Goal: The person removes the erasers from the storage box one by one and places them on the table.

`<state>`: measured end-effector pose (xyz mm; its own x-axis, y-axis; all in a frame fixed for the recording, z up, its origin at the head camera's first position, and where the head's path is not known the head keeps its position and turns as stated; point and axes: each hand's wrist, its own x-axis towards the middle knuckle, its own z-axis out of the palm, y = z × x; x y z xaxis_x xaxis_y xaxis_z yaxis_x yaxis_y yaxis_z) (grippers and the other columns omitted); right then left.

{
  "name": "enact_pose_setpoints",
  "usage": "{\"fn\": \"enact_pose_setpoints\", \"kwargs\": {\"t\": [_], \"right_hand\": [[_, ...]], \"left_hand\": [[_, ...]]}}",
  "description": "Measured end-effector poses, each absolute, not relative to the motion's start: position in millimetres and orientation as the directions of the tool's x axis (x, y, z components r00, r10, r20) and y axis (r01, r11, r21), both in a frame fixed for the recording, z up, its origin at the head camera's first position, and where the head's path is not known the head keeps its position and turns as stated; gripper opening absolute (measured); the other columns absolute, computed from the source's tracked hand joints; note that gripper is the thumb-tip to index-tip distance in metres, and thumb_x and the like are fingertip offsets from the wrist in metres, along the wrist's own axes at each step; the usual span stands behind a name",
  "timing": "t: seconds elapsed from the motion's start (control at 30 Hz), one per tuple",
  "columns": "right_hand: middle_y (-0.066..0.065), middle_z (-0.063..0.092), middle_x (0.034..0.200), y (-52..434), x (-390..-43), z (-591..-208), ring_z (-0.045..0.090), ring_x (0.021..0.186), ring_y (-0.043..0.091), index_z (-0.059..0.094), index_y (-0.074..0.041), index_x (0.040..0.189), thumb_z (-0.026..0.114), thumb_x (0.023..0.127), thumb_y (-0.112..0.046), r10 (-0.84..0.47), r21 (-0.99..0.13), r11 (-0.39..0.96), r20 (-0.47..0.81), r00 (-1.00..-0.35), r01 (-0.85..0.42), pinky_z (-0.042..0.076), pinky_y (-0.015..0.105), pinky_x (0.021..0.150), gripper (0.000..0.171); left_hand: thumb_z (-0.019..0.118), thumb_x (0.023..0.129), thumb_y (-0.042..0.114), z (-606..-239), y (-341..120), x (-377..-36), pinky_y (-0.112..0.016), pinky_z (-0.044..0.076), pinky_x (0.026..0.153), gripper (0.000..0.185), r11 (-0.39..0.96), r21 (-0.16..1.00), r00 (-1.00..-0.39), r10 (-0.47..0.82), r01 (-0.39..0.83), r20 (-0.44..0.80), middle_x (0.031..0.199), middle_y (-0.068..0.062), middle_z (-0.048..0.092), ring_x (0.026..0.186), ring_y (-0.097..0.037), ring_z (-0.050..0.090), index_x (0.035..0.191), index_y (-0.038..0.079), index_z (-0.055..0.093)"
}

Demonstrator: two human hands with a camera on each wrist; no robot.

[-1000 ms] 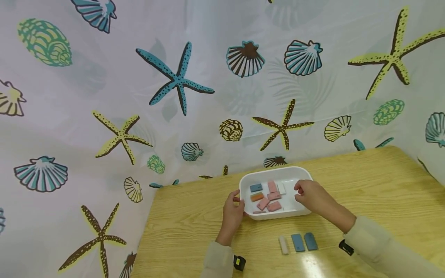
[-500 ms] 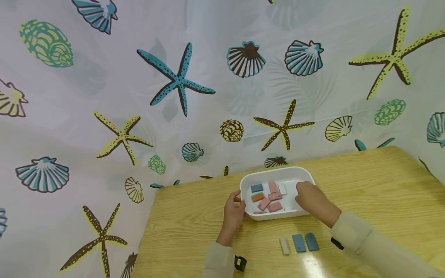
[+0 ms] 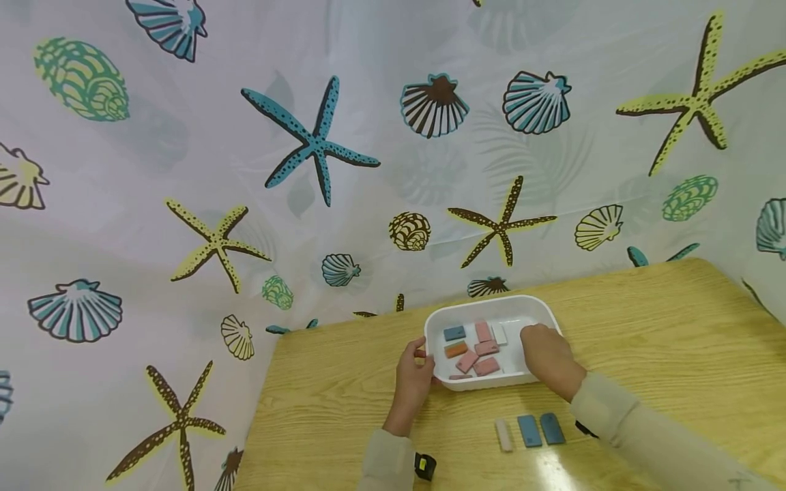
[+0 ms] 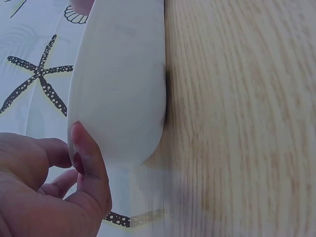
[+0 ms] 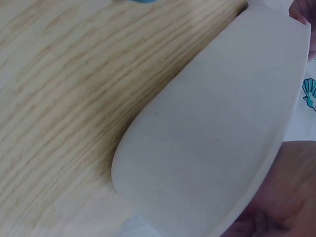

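Right now we have both hands on the white tray (image 3: 491, 307), which sits toward the far edge of the table (image 3: 645, 327), roughly midway along it and close to the seashell curtain (image 3: 307, 170). Our left hand (image 3: 413, 372) curls around the tray's left end, thumb hooked over the rim, as the left wrist view shows; our right hand (image 3: 548, 354) wraps its fingers over the right end, and the right wrist view shows them tucked beneath that rim. Both forearms reach forward from the near edge, wrists low, sleeves close to the wood. Inside the tray lie loose small blocks: several pink blocks (image 3: 479, 354), a blue block (image 3: 454, 333), an orange block (image 3: 455, 349) and a white block (image 3: 499, 333). In our judgement the main risk is tipping: if one hand lifts or pulls faster than the other, the shallow tray could tilt and the blocks slide or spill over the rim. The right sleeve also hangs just beside the row of three blocks (image 3: 529, 431) near the table's near edge, and a careless drag could scatter them.
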<state>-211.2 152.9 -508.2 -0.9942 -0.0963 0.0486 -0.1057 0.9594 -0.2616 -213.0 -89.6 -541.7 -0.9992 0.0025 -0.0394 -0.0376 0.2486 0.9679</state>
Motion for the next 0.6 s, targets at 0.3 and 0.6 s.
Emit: {"fn": "enact_pose_setpoints", "kwargs": {"t": [0.3,0.6], "right_hand": [[0.017,0.058,0.066,152,-218,-516,0.061,0.062,0.034,0.059,0.002,0.068,0.054,0.083,0.006,-0.104,-0.191,0.974,0.118,-0.988,-0.125,0.052,0.043,0.049,0.017],[0.021,0.057,0.069,153,-221,-521,0.059,0.067,0.038,0.06,0.005,0.072,0.052,0.084,0.007,-0.101,-0.214,0.968,0.154,-0.983,-0.133,0.052,0.048,0.053,0.015]], "left_hand": [[0.05,0.094,0.003,-540,-88,-212,-0.049,0.055,0.062,0.039,0.229,0.972,-0.999,0.006,-0.043,-0.046,0.097,-0.01,0.047,0.063,-0.019,0.055,0.133,0.0,0.046],[0.05,0.094,0.003,-542,-89,-214,-0.047,0.055,0.061,0.039,0.245,0.968,-0.999,-0.009,-0.047,-0.047,0.098,-0.011,0.048,0.065,-0.025,0.056,0.132,0.0,0.046]]}}
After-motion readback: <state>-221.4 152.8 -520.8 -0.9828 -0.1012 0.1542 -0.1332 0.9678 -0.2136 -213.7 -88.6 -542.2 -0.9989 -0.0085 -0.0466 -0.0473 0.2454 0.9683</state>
